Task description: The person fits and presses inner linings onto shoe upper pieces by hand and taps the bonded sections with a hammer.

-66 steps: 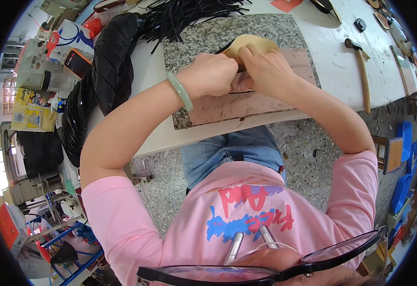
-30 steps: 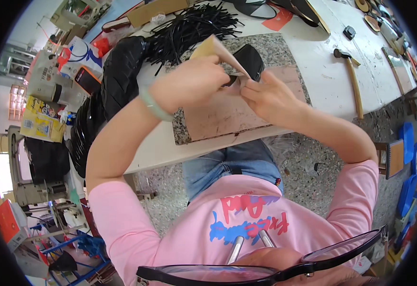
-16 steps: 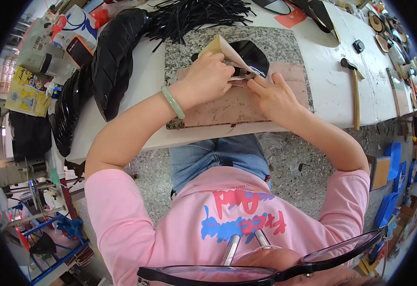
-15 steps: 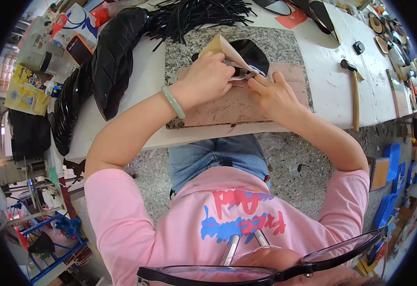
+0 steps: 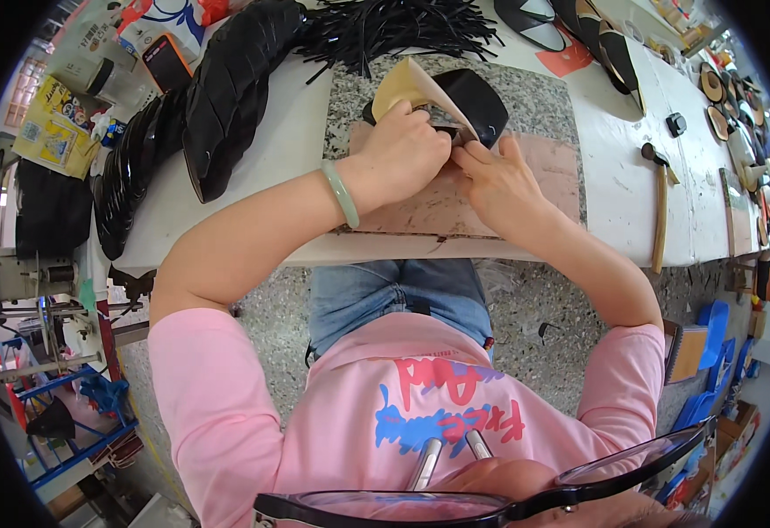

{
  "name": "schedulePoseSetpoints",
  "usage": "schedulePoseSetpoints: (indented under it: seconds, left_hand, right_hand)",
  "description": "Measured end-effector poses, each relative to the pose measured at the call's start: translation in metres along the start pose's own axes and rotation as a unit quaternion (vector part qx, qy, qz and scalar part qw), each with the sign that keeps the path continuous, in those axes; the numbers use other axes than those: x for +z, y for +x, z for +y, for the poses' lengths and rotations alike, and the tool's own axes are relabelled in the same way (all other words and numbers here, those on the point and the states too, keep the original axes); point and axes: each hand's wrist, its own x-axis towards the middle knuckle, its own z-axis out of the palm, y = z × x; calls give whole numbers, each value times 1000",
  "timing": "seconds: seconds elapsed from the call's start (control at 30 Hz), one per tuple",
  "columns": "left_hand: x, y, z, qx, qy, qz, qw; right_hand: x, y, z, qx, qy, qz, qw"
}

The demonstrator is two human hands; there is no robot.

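A black shoe upper (image 5: 480, 101) with beige lining is bent into a curve over the work slab. My left hand (image 5: 400, 151), with a pale green bangle on its wrist, is closed on the upper's near-left edge. My right hand (image 5: 504, 180) pinches the near edge a little to the right, its thumb raised. The fingertips of both hands almost meet, and they hide the exact spot they grip. Beneath them lies a pinkish worn board (image 5: 539, 163) on a speckled granite slab (image 5: 354, 101).
A hammer (image 5: 660, 207) with a wooden handle lies right of the slab, near a small black block (image 5: 676, 124). Stacked black pieces (image 5: 226, 101) stand at left. Black strips (image 5: 402, 31) are heaped behind. More shoe parts (image 5: 600, 53) lie at the far right.
The view has shifted slightly. Both hands keep hold of the upper, which now shows more of its beige lining, opened wider. My fingertips have drawn closer together.
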Motion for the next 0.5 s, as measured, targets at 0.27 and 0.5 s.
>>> schedulePoseSetpoints:
  seconds: [0.27,0.5]
  left_hand:
    - [-9,-8,-10,-68,-28,-73,995]
    - [-15,-18,-23,-115,-104,-94,983]
  right_hand:
    - [-1,14,0,-2,18,33,999]
    - [8,16,3,4,66,49,997]
